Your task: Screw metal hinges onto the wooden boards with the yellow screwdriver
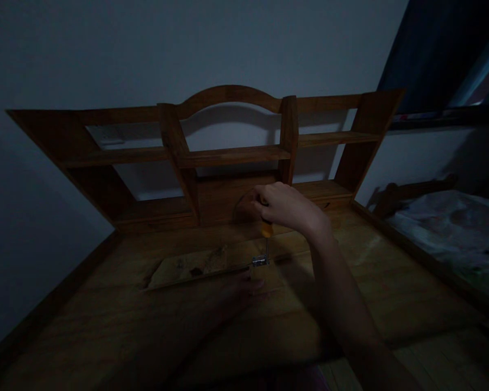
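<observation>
My right hand (279,203) is closed around the yellow handle of a screwdriver (267,229). The shaft points straight down, and its tip meets the right end of a small shiny metal piece (260,261) on the wooden desk top (309,304). My left hand (246,288) lies low in deep shadow, its fingers closed at the near side of that metal piece. Dim light hides most of the left fingers. Left of the metal piece, a long pale patch (187,267) with dark holes marks the desk surface.
A wooden shelf unit (232,157) with an arched top rail rises at the back of the desk, before a pale wall (106,54). To the right are a clear plastic-covered heap (452,228) and a dark curtain (427,49). A raised edge (411,258) runs along the desk's right side.
</observation>
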A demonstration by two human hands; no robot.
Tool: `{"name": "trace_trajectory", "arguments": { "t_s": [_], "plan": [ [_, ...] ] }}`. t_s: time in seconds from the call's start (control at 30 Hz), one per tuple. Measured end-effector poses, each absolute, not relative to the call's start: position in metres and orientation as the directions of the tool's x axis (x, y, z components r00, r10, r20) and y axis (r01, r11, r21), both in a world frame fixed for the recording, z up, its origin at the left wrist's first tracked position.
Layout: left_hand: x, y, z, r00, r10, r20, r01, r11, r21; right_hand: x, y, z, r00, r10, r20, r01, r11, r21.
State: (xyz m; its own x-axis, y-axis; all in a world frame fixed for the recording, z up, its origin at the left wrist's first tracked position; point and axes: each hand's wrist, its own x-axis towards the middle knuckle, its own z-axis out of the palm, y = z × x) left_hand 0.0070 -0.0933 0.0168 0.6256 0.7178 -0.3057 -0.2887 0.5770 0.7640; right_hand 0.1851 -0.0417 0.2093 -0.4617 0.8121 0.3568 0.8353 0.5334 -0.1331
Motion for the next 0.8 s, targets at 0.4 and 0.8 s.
{"name": "trace_trajectory", "arguments": {
  "t_s": [0.4, 0.8],
  "plan": [
    [0.007, -0.094, 0.011, 0.573, 0.756, -0.315, -0.384, 0.588, 0.712, 0.183, -0.045, 0.209, -0.413, 0.844, 0.341, 0.878, 0.469, -0.097],
    [0.007, -0.092, 0.009, 0.594, 0.746, -0.302, -0.35, 0.578, 0.737, 0.185, -0.04, 0.208, -0.428, 0.818, 0.384, 0.86, 0.499, -0.106]
  ]
}}
